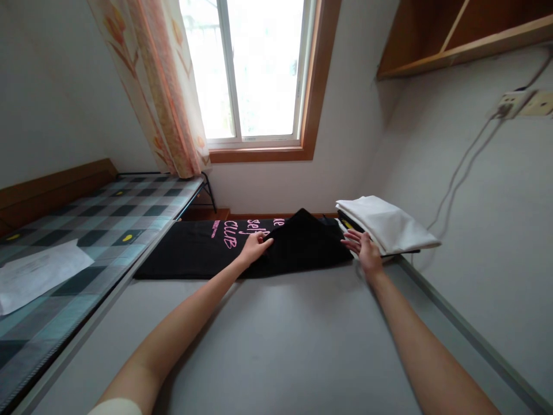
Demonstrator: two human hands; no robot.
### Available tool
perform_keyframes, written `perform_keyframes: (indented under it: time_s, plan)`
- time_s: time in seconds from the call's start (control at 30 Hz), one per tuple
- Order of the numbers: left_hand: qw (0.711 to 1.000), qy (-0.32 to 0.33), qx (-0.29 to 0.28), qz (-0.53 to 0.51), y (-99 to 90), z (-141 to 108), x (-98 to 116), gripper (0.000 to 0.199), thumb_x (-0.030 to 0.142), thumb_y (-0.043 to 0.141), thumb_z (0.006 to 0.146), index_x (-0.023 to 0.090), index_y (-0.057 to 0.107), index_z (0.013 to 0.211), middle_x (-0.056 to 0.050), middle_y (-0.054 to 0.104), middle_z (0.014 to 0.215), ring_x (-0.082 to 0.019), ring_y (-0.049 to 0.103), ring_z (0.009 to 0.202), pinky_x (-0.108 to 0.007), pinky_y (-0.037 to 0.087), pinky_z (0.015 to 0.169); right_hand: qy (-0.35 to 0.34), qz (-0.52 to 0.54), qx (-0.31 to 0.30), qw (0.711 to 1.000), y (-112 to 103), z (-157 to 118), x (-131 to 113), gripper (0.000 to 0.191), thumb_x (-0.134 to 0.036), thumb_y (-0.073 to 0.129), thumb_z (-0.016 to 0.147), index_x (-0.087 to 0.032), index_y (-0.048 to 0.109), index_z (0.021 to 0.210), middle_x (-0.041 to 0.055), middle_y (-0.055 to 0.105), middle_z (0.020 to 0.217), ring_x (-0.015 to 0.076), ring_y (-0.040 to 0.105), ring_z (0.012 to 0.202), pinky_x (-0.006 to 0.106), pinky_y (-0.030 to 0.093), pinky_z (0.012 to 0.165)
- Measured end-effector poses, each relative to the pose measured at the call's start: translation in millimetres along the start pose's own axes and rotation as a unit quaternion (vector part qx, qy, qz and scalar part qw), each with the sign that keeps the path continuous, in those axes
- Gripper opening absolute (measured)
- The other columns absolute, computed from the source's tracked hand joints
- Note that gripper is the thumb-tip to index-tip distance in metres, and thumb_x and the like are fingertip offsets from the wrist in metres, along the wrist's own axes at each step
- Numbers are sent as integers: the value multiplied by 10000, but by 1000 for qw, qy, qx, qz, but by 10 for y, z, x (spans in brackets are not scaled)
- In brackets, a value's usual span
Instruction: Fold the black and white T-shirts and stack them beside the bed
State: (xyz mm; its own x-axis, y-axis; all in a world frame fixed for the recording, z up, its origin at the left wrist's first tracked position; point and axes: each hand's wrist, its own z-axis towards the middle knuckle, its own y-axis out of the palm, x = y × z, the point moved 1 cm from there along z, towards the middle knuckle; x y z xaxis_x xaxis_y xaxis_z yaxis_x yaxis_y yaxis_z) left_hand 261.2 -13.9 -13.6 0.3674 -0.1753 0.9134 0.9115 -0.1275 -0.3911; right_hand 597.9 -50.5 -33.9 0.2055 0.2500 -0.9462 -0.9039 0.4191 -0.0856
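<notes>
A black garment (185, 253) with pink lettering lies folded lengthwise across the far end of the grey tabletop (276, 340). My left hand (256, 249) pinches its fabric near the middle, and part of the cloth rises to a peak just to the right of that hand. Beside the garment's right end, my right hand (363, 249) has its fingers stretched out and apart. It is next to a stack of folded cloth topped by a white cloth (384, 222), with darker layers underneath. Whether its fingertips touch the garment or the stack, I cannot tell.
To the left stands a bed with a checked cover (142, 199) and a sheet of paper (43, 274) on it. A floral curtain (159, 86) hangs by the window (263, 69). Cables (458, 167) run down the right wall below a wooden shelf (466, 55).
</notes>
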Motion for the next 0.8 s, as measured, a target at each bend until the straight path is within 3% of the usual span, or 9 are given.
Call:
perform_keyframes:
  time_s: [0.07, 0.17, 0.27, 0.33, 0.53, 0.8]
  plan:
    - [999, 7, 16, 33, -74, 20, -100, 201, 298, 644, 778, 159, 576, 907, 62, 510, 603, -94, 500, 521, -196, 406, 494, -43, -82, -14, 996, 36, -23, -4, 668, -733, 345, 849, -187, 669, 1057, 134, 714, 1021, 247, 691, 898, 394, 539, 821]
    - [993, 79, 36, 83, -115, -22, -150, 298, 205, 608, 786, 187, 576, 1082, 49, 562, 679, -121, 564, 628, -235, 474, 629, -103, -199, -52, 973, 113, -99, -30, 554, -644, 429, 859, -190, 685, 1046, 128, 715, 1046, 266, 652, 1005, 424, 490, 925]
    - [976, 152, 21, 153, -87, -76, -151, 253, 139, 545, 810, 203, 643, 1035, -15, 638, 875, -167, 607, 877, -300, 481, 849, -129, -263, -82, 953, 160, -172, -49, 440, -518, 489, 853, -189, 685, 1071, 124, 702, 1109, 271, 634, 1055, 430, 465, 964]
    - [966, 175, -1, 193, -61, -97, -153, 225, 118, 522, 817, 197, 693, 940, -41, 643, 940, -186, 593, 960, -321, 462, 918, -141, -284, -94, 944, 161, -196, -48, 399, -453, 503, 845, -194, 684, 1089, 119, 700, 1118, 271, 633, 1062, 432, 462, 969]
    - [953, 151, 14, 260, -54, -105, -158, 268, 130, 526, 824, 208, 742, 963, -48, 650, 945, -203, 588, 960, -345, 462, 921, -124, -311, -95, 937, 105, -181, 7, 321, -362, 516, 795, -226, 718, 1005, 87, 723, 1059, 279, 647, 1026, 454, 457, 966]
    - [956, 133, 43, 260, -75, -137, -126, 231, 169, 558, 822, 219, 752, 936, -57, 619, 962, -206, 581, 965, -346, 458, 919, -90, -211, -70, 971, 90, -143, -22, 338, -397, 542, 768, -191, 731, 957, 90, 735, 983, 254, 661, 916, 412, 498, 882]
